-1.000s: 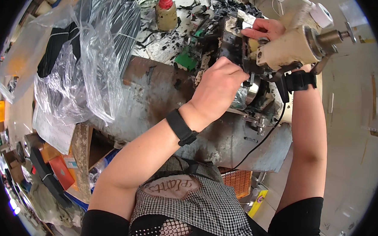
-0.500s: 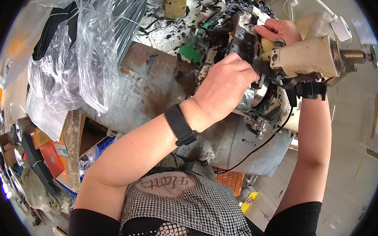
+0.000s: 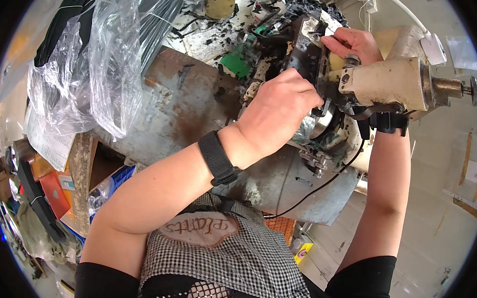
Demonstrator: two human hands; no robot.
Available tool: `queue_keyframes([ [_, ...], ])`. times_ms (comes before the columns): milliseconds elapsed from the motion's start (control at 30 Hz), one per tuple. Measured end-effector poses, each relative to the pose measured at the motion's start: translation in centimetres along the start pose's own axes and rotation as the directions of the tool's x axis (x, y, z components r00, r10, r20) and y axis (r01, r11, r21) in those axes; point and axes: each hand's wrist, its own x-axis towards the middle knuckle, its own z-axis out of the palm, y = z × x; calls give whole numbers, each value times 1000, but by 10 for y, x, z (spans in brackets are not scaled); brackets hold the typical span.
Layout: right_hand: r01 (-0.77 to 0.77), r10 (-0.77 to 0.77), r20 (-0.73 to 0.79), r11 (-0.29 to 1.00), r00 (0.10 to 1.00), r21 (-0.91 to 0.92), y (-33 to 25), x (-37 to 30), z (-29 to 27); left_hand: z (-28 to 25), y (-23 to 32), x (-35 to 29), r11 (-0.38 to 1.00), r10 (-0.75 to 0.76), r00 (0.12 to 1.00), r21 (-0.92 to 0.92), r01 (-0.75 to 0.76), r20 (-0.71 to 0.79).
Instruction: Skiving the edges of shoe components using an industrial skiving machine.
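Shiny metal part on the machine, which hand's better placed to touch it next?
Likely your left hand: it's close beside the shiny metal part; your right hand is farther off, up beyond the cream machine head.

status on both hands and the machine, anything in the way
Left hand at near side of machine, grip unclear. Right hand beyond its cream arm, hold unclear. Black scraps littering far end.

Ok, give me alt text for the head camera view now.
A person's left hand is at the front of what looks like a leather-skiving machine, the right hand reaching behind its cream arm. Black scraps litter the worktable beside a clear plastic bag holding dark material.
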Motion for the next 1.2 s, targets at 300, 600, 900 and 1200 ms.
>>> queue_keyframes([
  [300,306,-285,-132,745,949,592,63,-24,25,4,3,2,1000,10,1000,-19,-11,-4],
  [600,195,-190,-44,957,981,213,38,-2,12,-2,3,3,1000,-11,1000,29,11,-6],
  [900,22,-22,7,999,1000,50,1,5,-7,0,3,2,999,-24,1000,-35,24,6],
  [1200,-92,87,33,972,996,217,0,6,-4,3,2,-1,995,-43,998,-94,38,-53],
])
